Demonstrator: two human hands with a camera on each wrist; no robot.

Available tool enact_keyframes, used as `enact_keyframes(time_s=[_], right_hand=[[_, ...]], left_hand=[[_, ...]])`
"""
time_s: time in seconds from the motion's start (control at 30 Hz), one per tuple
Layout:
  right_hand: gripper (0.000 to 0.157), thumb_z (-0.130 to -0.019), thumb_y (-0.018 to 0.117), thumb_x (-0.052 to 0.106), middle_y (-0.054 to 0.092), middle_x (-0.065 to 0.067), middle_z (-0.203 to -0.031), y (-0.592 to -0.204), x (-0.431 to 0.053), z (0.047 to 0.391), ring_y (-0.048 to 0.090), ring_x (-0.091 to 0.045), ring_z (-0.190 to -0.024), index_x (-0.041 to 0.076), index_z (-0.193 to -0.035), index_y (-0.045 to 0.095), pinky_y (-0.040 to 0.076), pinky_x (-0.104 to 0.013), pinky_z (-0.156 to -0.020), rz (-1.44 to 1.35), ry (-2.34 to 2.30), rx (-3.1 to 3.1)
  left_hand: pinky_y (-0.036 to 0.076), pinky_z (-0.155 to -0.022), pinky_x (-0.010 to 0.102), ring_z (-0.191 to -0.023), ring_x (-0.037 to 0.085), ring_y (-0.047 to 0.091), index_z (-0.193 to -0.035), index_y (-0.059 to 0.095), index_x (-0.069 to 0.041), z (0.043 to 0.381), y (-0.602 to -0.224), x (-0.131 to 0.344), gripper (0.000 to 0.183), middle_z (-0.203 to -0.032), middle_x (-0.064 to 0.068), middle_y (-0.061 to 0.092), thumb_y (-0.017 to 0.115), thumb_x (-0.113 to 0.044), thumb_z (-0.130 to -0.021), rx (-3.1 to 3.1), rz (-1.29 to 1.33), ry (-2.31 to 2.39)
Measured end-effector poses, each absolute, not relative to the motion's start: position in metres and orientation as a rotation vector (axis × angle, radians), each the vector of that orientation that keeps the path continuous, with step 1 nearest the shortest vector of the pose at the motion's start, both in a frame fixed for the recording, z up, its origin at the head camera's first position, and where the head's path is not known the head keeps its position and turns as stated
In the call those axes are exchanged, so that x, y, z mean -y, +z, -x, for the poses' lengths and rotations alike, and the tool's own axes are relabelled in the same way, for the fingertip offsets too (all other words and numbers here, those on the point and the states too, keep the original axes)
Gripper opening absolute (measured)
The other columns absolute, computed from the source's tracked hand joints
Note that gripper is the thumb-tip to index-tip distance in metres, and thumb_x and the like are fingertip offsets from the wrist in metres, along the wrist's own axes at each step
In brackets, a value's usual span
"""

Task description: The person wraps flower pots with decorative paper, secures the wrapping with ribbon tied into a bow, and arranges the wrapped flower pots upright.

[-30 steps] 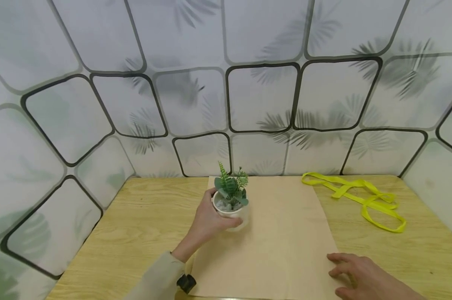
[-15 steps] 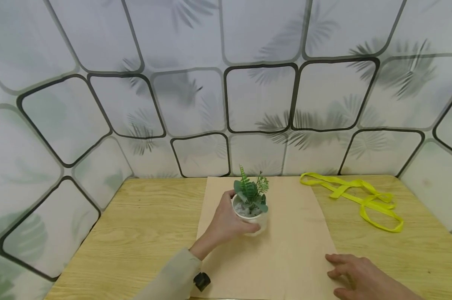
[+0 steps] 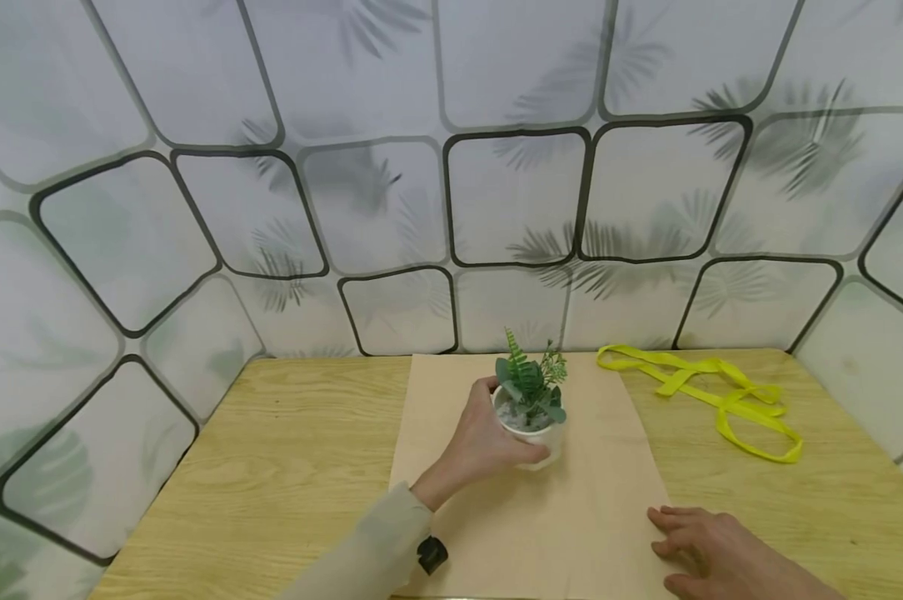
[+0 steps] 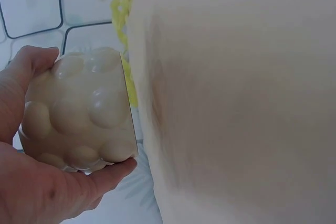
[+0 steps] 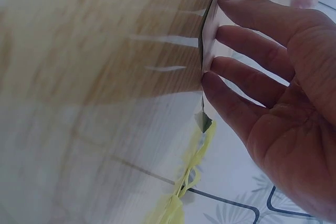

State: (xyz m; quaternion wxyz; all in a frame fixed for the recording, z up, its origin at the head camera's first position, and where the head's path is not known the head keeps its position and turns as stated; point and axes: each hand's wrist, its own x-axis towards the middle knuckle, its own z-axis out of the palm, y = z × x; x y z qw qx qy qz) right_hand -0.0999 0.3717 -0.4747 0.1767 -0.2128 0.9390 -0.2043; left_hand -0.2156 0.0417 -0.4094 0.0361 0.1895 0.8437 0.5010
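My left hand (image 3: 485, 442) grips a small white pot (image 4: 79, 108) with bulging bumps on its side, thumb on one side and fingers on the other. Green artificial-looking leaves (image 3: 528, 383) and pale pebbles fill its top. In the left wrist view a narrow gap shows between the pot's base and the sheet of light brown paper (image 3: 571, 533) under it. My right hand (image 3: 714, 550) is at the paper's right edge, its fingertips touching that edge with fingers loosely bent. Part of the pot is hidden behind my left hand.
A tangled yellow ribbon (image 3: 675, 383) lies on the wooden table (image 3: 294, 467) at the back right, beyond the paper. Patterned fabric (image 3: 391, 208) rises behind the table and along its sides. A black device (image 3: 431, 553) is on my left wrist.
My left hand has carried the potted plant rightward over the paper, from its left part to about its middle. My right hand has stayed nearly still at the paper's edge.
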Motion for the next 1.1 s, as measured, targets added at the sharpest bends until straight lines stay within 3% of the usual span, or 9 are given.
enact_keyframes(time_s=[0.1, 0.2, 0.43, 0.53, 0.7, 1.0, 1.1], right_hand=[[0.04, -0.092, 0.074, 0.042, 0.061, -0.023, -0.142, -0.455, -0.36, 0.097, 0.057, -0.044, -0.129, 0.013, -0.12, 0.077, 0.047, -0.07, -0.092, 0.546, -0.585, -2.624], [0.04, -0.092, 0.074, 0.041, 0.062, -0.024, -0.14, -0.446, -0.354, 0.094, 0.057, -0.045, -0.128, 0.013, -0.119, 0.077, 0.049, -0.066, -0.092, 0.55, -0.559, -2.632], [0.038, -0.091, 0.076, 0.036, 0.06, -0.026, -0.142, -0.447, -0.352, 0.095, 0.053, -0.055, -0.128, 0.01, -0.119, 0.077, 0.041, -0.077, -0.094, 0.49, -0.62, -2.586], [0.039, -0.091, 0.076, 0.037, 0.06, -0.025, -0.141, -0.45, -0.354, 0.095, 0.054, -0.052, -0.128, 0.01, -0.119, 0.077, 0.041, -0.078, -0.093, 0.497, -0.612, -2.594], [0.038, -0.091, 0.075, 0.043, 0.065, -0.023, -0.137, -0.459, -0.36, 0.094, 0.061, -0.039, -0.126, 0.015, -0.117, 0.078, 0.052, -0.065, -0.09, 0.612, -0.538, -2.686], [0.041, -0.092, 0.073, 0.044, 0.063, -0.022, -0.14, -0.454, -0.36, 0.096, 0.06, -0.037, -0.129, 0.015, -0.121, 0.077, 0.053, -0.06, -0.094, 0.59, -0.552, -2.655], [0.042, -0.092, 0.073, 0.046, 0.064, -0.022, -0.139, -0.453, -0.36, 0.096, 0.061, -0.034, -0.128, 0.016, -0.121, 0.077, 0.056, -0.052, -0.094, 0.622, -0.53, -2.679]], left_hand=[[0.048, -0.102, 0.037, -0.121, 0.02, 0.054, -0.148, 0.034, -0.007, 0.217, -0.411, -0.048, 0.107, -0.137, 0.01, 0.049, 0.095, -0.032, -0.064, -2.581, -0.582, 1.554], [0.048, -0.102, 0.036, -0.12, 0.019, 0.054, -0.148, 0.034, -0.007, 0.219, -0.413, -0.054, 0.106, -0.137, 0.01, 0.049, 0.094, -0.032, -0.064, -2.577, -0.584, 1.556], [0.049, -0.103, 0.037, -0.121, 0.019, 0.054, -0.148, 0.032, -0.008, 0.223, -0.416, -0.066, 0.105, -0.138, 0.009, 0.046, 0.094, -0.032, -0.066, -2.553, -0.55, 1.555], [0.048, -0.104, 0.037, -0.123, 0.02, 0.054, -0.146, 0.032, -0.008, 0.226, -0.418, -0.071, 0.104, -0.139, 0.011, 0.045, 0.094, -0.031, -0.065, -2.556, -0.545, 1.552], [0.048, -0.106, 0.037, -0.124, 0.021, 0.053, -0.144, 0.032, -0.006, 0.232, -0.421, -0.077, 0.105, -0.141, 0.013, 0.043, 0.095, -0.03, -0.064, -2.573, -0.559, 1.527], [0.047, -0.106, 0.034, -0.123, 0.02, 0.052, -0.143, 0.033, -0.006, 0.237, -0.421, -0.084, 0.103, -0.138, 0.01, 0.043, 0.095, -0.03, -0.063, -2.592, -0.558, 1.495], [0.047, -0.105, 0.034, -0.122, 0.02, 0.052, -0.143, 0.033, -0.005, 0.236, -0.42, -0.085, 0.104, -0.137, 0.011, 0.042, 0.095, -0.029, -0.063, -2.597, -0.57, 1.488]])
